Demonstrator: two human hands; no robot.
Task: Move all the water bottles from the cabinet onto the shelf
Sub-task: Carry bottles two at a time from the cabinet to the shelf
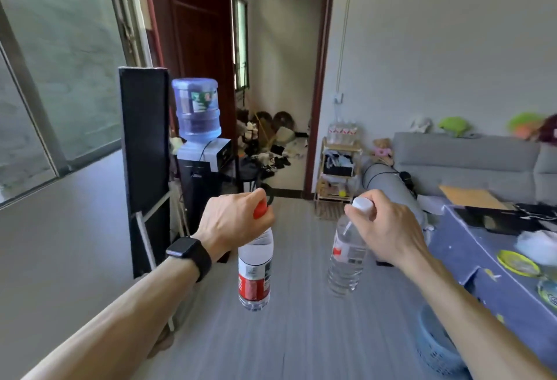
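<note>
My left hand [233,220] grips a clear water bottle with a red cap and red label [255,274] by its neck, so it hangs upright over the floor. My right hand [382,226] holds a second clear water bottle with a white cap [346,262] by its top, tilted slightly. Both bottles hang apart in mid-air in front of me. Far ahead by the doorway stands a small wooden shelf [339,168] with several water bottles [342,132] on its top tier. No cabinet can be made out.
A water dispenser with a big blue jug [197,111] and a tall black panel [146,150] stand at the left. A grey sofa [470,162] and a blue-covered table [470,247] fill the right. The grey floor [301,259] runs ahead to the open doorway [277,93].
</note>
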